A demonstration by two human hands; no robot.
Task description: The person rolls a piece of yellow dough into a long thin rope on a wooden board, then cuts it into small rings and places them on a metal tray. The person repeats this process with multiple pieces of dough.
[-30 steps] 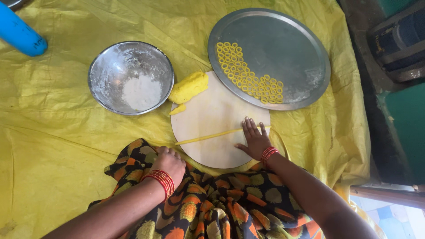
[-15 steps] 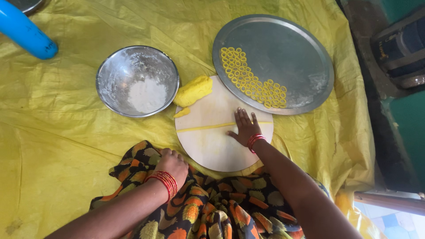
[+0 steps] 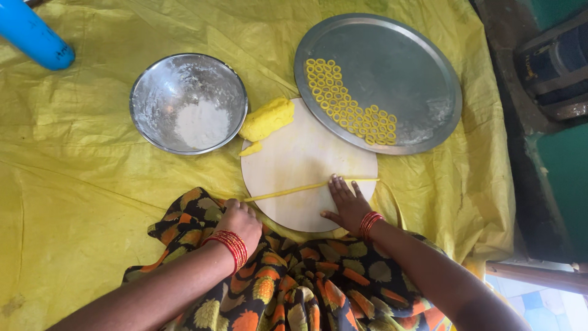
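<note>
Right hand [image 3: 346,204] flat, fingers together, pressing on dough rope [image 3: 294,190] across near half of board [image 3: 306,160] to roll it thin; left hand [image 3: 240,222] curled shut on knee, empty.

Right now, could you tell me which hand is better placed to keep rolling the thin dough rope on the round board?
The right hand: it lies flat on the round board, fingers on the dough rope. The left hand rests closed on the patterned cloth, beside the board's edge.
</note>
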